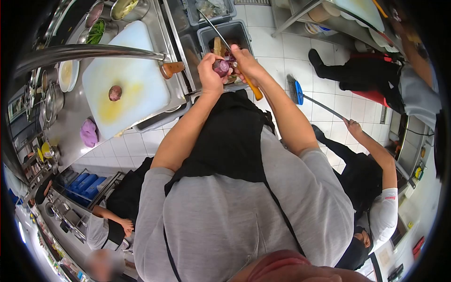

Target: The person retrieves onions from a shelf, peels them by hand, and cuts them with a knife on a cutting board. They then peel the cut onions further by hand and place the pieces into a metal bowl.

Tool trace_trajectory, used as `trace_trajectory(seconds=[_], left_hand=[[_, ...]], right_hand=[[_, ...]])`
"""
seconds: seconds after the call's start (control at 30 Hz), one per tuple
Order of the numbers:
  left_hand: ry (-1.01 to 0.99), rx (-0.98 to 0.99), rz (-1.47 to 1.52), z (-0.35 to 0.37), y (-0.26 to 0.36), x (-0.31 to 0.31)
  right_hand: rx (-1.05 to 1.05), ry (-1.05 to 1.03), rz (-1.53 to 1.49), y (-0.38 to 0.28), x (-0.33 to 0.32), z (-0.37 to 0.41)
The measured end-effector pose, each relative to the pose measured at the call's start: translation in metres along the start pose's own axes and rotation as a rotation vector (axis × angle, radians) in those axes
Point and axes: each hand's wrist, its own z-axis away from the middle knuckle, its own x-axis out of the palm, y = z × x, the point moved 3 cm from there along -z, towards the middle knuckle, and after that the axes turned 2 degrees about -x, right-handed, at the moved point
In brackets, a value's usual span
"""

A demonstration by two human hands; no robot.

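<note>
My left hand [211, 74] is closed round a peeled-looking red onion [221, 68], its pale cut end showing. Against the onion, my right hand [246, 64] grips a knife by its orange handle [256, 90]; the long thin blade [215, 29] points up and away to the left. Some fingers of both hands are hidden. Both hands are over a grey bin [250, 47] that holds peelings and scraps. To the left, another red onion [115, 93] rests on a yellow-stained white cutting board [141, 42].
A wooden handle [172, 69] lies at the board's edge below a curved metal bar [112, 50]. Steel bowls [96, 33], a white dish [69, 75] and a purple cloth [88, 133] stand around the board. At right, a person holds a blue broom [296, 89]; other people stand nearby.
</note>
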Motion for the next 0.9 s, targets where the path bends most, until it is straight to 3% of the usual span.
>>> trace_trajectory(seconds=[0.03, 0.2, 0.33, 0.63, 0.9], left_hand=[[-0.055, -0.229, 0.222, 0.002, -0.003, -0.002], [-0.16, -0.324, 0.411, -0.003, -0.002, -0.006], [-0.034, -0.417, 0.529, -0.009, -0.015, -0.013], [0.267, -0.546, 0.451, -0.015, -0.021, -0.013], [0.222, -0.591, 0.476, -0.016, -0.022, 0.0]], right_hand=[[0.023, -0.06, -0.008, 0.002, -0.002, -0.003], [0.18, -0.098, -0.03, 0.022, -0.008, -0.027], [0.149, -0.079, -0.023, 0.01, -0.003, -0.016], [-0.001, -0.081, -0.185, -0.012, 0.012, 0.026], [-0.08, -0.093, -0.186, -0.023, 0.019, 0.034]])
